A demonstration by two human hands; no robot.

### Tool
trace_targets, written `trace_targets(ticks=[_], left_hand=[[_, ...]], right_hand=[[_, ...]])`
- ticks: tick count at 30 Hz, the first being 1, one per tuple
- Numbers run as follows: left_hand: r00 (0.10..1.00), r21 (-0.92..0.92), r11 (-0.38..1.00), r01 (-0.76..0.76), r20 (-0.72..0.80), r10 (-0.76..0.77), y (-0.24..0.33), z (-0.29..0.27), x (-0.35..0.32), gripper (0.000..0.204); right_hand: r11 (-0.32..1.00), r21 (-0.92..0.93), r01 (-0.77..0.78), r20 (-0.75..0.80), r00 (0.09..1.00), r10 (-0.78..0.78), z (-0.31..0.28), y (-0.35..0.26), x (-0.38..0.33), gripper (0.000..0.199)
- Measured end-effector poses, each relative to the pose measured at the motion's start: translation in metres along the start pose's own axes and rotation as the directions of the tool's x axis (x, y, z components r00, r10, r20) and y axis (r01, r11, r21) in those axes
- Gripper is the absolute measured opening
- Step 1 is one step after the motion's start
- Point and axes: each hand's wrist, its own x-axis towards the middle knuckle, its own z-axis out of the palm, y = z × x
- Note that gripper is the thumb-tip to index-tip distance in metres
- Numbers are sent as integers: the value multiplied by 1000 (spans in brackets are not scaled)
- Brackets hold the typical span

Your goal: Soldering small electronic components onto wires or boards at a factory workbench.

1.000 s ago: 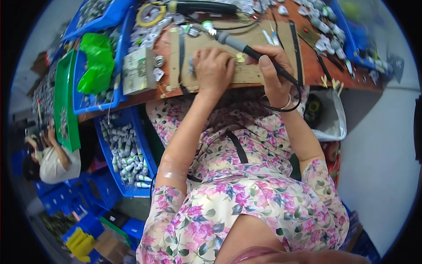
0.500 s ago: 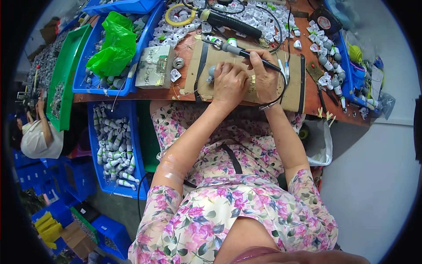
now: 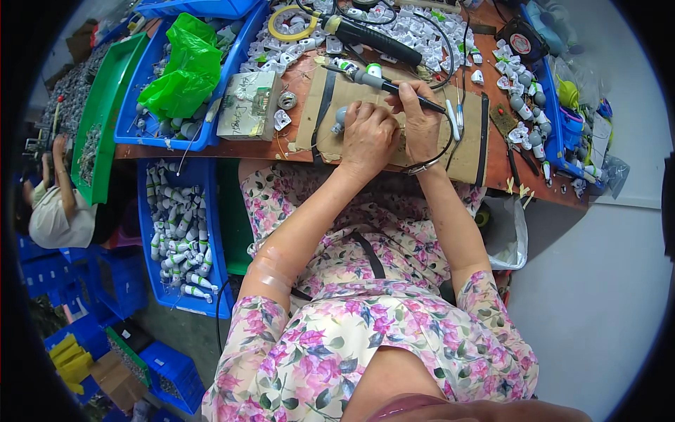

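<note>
My right hand [image 3: 420, 126] grips a soldering iron [image 3: 380, 82] like a pen, its metal end pointing left and its cord looping by my wrist. Close against it, my left hand [image 3: 369, 137] is closed with fingers curled down. A small part with a grey round head [image 3: 341, 114] sticks out at the left of those fingers; the rest of it is hidden. Both hands are over a cardboard sheet [image 3: 467, 151] with black strips near its sides. A white and green piece [image 3: 374, 70] lies just behind the iron.
Loose white plastic parts [image 3: 429, 35] cover the far table around a black tool handle [image 3: 376, 41]. A boxy block [image 3: 247, 105] and solder coil [image 3: 287, 100] stand left. Blue bins [image 3: 165, 146] hold more pieces. Pliers [image 3: 513, 165] lie right. Another person [image 3: 63, 218] sits far left.
The view has shifted slightly. My hands keep nearly the same pose, with the soldering iron still in the right one. At far left, the other person's arms have moved a little.
</note>
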Motion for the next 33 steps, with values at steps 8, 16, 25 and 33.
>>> trace_targets(ticks=[8,16,25,33], left_hand=[[1000,12,1000,1,-2,-1,0,-1,0,14],[1000,16,1000,6,-9,-6,1,-1,0,8],[1000,9,1000,1,-10,-1,1,0,0,10],[1000,7,1000,7,2,-7,2,-2,1,8]], right_hand=[[999,51,1,-32,999,0,2,2,0,19],[993,115,-38,-42,998,43,3,5,1,19],[987,154,-48,-55,997,57,0,6,1,19],[987,149,-60,-46,997,67,1,8,1,19]])
